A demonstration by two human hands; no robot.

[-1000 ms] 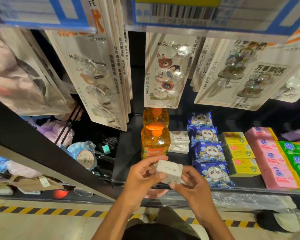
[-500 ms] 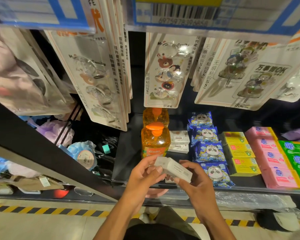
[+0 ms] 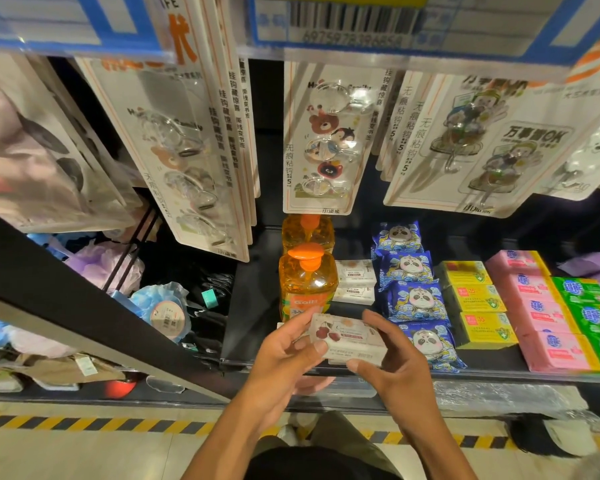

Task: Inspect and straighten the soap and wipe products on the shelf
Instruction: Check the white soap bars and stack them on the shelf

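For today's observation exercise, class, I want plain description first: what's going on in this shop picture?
A person at a shop shelf holds a small white soap box with a cherry picture in both hands, left hand and right hand, just in front of the shelf edge. It is off the shelf, face up. Behind it stand orange pump bottles, more white soap boxes and a row of panda wipe packs.
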